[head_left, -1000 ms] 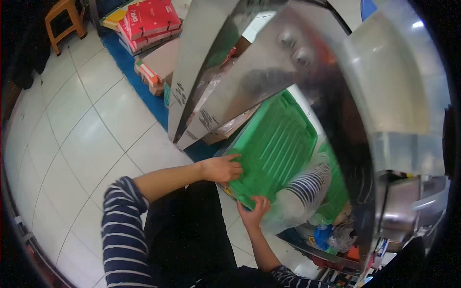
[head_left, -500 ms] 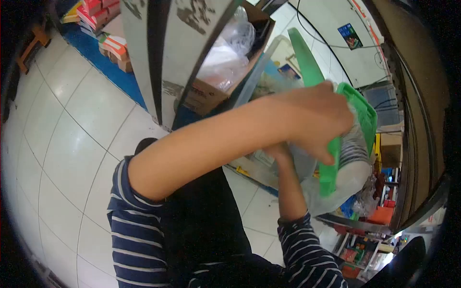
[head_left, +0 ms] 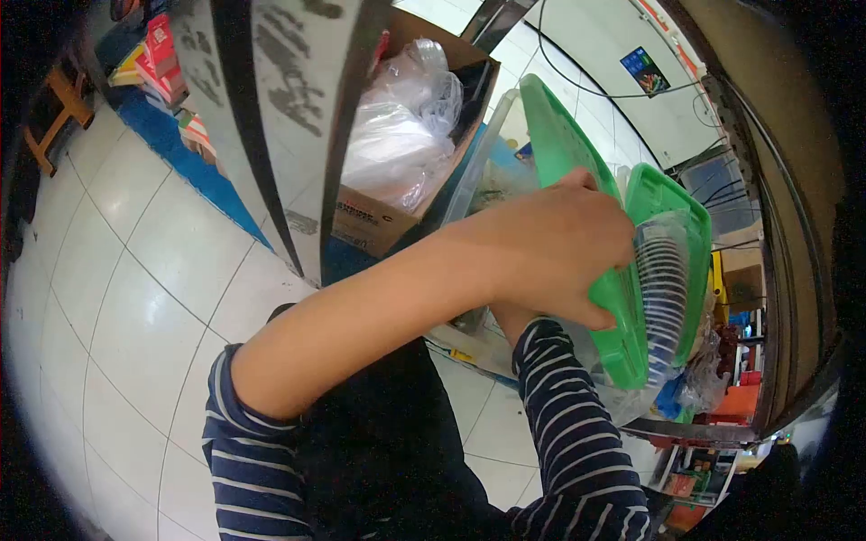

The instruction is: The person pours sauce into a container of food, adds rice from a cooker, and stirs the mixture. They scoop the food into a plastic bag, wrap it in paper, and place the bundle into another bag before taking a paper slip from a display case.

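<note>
My left hand reaches across to the right, its thumb and fingers closed on the edge of a green plastic tray or lid that stands tilted. Just to the right, a second green tray leans behind a stack of clear plastic cups in a thin bag. My right forearm comes up from below and passes under the left one; only a bit of bare wrist shows, and my right hand is hidden. Clear plastic containers lie partly visible beyond my left forearm.
A cardboard box holds clear plastic bags. Beside it rises a worn grey panel. Red boxes sit on a blue ledge at the far left. A cable crosses a white surface at upper right.
The held green piece has turned, showing more of its broad face, and my left hand has shifted slightly left. My right arm has moved up and left, its hand now hidden. The cup stack shows more fully.
</note>
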`<state>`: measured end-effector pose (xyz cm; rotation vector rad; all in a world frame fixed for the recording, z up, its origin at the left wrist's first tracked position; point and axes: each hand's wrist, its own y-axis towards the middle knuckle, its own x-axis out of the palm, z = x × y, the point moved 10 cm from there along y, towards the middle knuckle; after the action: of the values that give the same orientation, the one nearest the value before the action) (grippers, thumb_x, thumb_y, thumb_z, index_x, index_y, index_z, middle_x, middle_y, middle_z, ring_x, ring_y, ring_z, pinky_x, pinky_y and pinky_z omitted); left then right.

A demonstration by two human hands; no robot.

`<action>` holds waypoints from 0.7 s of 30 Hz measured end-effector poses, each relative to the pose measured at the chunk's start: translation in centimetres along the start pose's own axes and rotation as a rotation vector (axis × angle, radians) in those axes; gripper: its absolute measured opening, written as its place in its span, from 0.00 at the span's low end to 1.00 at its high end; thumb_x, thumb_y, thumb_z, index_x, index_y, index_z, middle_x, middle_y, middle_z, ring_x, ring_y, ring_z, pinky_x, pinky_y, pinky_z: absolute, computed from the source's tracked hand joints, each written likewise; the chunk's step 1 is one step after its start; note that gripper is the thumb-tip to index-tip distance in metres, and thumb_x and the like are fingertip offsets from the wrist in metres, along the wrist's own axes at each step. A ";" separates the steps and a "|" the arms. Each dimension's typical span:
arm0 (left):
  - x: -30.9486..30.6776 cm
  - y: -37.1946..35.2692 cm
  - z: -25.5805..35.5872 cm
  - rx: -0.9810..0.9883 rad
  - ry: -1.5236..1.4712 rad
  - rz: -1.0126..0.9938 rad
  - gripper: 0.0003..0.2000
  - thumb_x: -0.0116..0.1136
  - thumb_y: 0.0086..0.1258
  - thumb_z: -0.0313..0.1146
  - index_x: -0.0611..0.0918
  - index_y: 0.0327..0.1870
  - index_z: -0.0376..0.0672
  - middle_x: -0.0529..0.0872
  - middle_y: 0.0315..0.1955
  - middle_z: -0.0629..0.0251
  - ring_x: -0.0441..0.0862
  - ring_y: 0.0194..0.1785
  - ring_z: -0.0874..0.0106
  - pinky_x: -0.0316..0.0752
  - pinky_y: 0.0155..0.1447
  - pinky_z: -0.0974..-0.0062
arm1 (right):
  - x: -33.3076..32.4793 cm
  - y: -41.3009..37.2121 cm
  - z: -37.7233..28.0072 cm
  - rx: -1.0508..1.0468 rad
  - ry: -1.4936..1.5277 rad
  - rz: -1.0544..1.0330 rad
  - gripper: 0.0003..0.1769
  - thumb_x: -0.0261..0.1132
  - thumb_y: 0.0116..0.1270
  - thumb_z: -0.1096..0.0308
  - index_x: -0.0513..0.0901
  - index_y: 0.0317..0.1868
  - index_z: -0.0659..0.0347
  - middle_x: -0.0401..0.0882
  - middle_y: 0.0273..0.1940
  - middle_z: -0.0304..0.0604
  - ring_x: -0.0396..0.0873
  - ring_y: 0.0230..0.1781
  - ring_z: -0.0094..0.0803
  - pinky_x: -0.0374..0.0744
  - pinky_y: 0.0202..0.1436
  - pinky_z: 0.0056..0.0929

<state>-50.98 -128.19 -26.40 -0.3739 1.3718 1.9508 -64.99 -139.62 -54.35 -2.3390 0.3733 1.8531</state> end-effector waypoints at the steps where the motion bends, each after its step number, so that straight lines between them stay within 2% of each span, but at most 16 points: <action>1: 0.0 -0.1 0.2 0.013 -0.007 0.009 0.18 0.62 0.46 0.47 0.79 0.24 0.38 0.76 0.26 0.61 0.74 0.41 0.64 0.61 0.55 0.64 | 0.0 0.3 0.1 0.008 0.012 0.003 0.12 0.56 0.62 0.63 0.77 0.32 0.65 0.78 0.26 0.45 0.74 0.26 0.35 0.70 0.31 0.33; 5: -0.2 -0.2 0.4 0.005 -0.016 0.003 0.17 0.63 0.46 0.46 0.78 0.24 0.38 0.74 0.25 0.62 0.74 0.40 0.64 0.62 0.55 0.65 | -0.7 0.4 0.1 0.013 0.134 0.028 0.12 0.56 0.62 0.63 0.77 0.32 0.65 0.78 0.26 0.45 0.73 0.25 0.35 0.70 0.30 0.34; 9: -0.2 -0.1 0.4 0.005 -0.018 -0.001 0.18 0.64 0.46 0.46 0.78 0.25 0.38 0.74 0.25 0.62 0.74 0.41 0.64 0.62 0.54 0.65 | -4.3 -1.5 -0.7 0.023 0.426 0.060 0.12 0.56 0.61 0.63 0.77 0.32 0.65 0.78 0.25 0.45 0.73 0.25 0.35 0.70 0.29 0.34; 13: -0.6 0.5 0.6 0.051 -0.005 0.044 0.18 0.63 0.46 0.46 0.78 0.27 0.38 0.75 0.27 0.60 0.74 0.42 0.62 0.63 0.53 0.64 | -8.9 -5.9 -3.3 -0.025 0.739 0.049 0.12 0.57 0.60 0.63 0.78 0.32 0.65 0.78 0.25 0.46 0.73 0.24 0.35 0.70 0.29 0.34; 16: -0.2 0.6 0.7 0.009 0.015 -0.022 0.18 0.64 0.47 0.46 0.78 0.28 0.38 0.76 0.29 0.59 0.73 0.43 0.61 0.63 0.55 0.64 | -11.1 -11.2 -5.9 -0.106 0.798 -0.015 0.12 0.57 0.60 0.63 0.78 0.32 0.65 0.78 0.25 0.46 0.73 0.23 0.35 0.70 0.28 0.35; 18: -0.1 0.4 0.9 0.003 0.011 -0.064 0.18 0.64 0.47 0.45 0.78 0.29 0.38 0.77 0.30 0.59 0.73 0.44 0.61 0.62 0.56 0.63 | -12.5 -17.1 -8.5 -0.252 0.660 -0.139 0.12 0.57 0.60 0.63 0.78 0.32 0.65 0.79 0.25 0.46 0.73 0.23 0.35 0.70 0.28 0.35; 19: 0.4 0.0 1.0 -0.011 0.000 -0.089 0.18 0.65 0.47 0.45 0.78 0.29 0.38 0.77 0.30 0.59 0.73 0.44 0.60 0.62 0.57 0.62 | -12.5 -20.2 -10.0 -0.375 0.490 -0.234 0.11 0.59 0.58 0.63 0.78 0.29 0.64 0.75 0.20 0.49 0.73 0.21 0.41 0.70 0.25 0.36; 20: 0.8 -0.6 1.1 -0.011 0.004 -0.096 0.18 0.65 0.47 0.45 0.78 0.29 0.38 0.77 0.30 0.59 0.73 0.44 0.60 0.61 0.59 0.61 | -13.0 -22.9 -11.9 -0.529 0.542 -0.244 0.15 0.60 0.55 0.60 0.77 0.18 0.62 0.76 0.20 0.51 0.76 0.22 0.48 0.75 0.29 0.39; 21: 1.2 -1.0 1.2 -0.009 0.010 -0.102 0.18 0.65 0.47 0.44 0.78 0.28 0.38 0.77 0.30 0.59 0.72 0.44 0.60 0.60 0.60 0.61 | -13.4 -25.9 -13.8 -0.728 0.577 -0.266 0.15 0.60 0.54 0.60 0.77 0.18 0.62 0.76 0.19 0.51 0.76 0.21 0.49 0.75 0.30 0.39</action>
<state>-50.88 -126.43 -27.34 -0.4496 1.3247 1.8750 -47.78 -116.83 -39.35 -3.1662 -0.6562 1.2845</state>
